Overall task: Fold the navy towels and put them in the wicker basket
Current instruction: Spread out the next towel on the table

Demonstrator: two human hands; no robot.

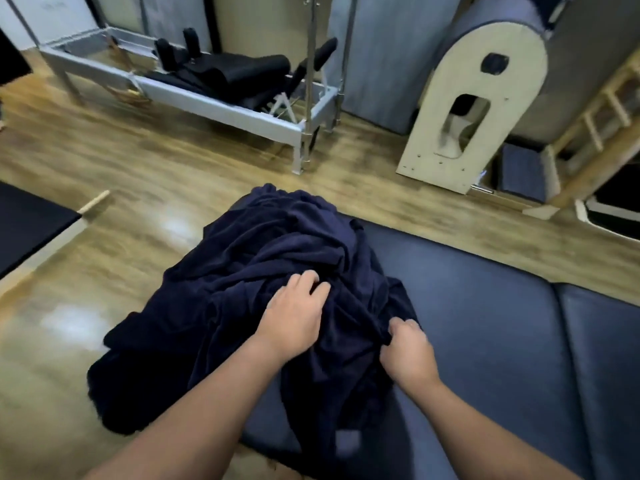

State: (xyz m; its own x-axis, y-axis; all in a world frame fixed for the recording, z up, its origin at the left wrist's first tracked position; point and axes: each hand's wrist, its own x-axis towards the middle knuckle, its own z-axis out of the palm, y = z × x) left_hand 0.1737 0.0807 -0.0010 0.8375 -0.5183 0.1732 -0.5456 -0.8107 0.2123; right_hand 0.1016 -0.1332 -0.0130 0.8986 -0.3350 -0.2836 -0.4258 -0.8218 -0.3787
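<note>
1. Navy terry cloth, the towels [242, 289], is heaped unfolded on the left end of a padded blue bench [485, 323], one edge draping toward the floor.
2. The left hand [294, 320] is laid on the heap, fingers curled into a fold.
3. The right hand [407, 351] is closed on a bunched edge.
4. The cloth is judged soft, limp and light; corners are best sought.
5. No wicker basket is seen.

No legible text or labels anywhere
</note>
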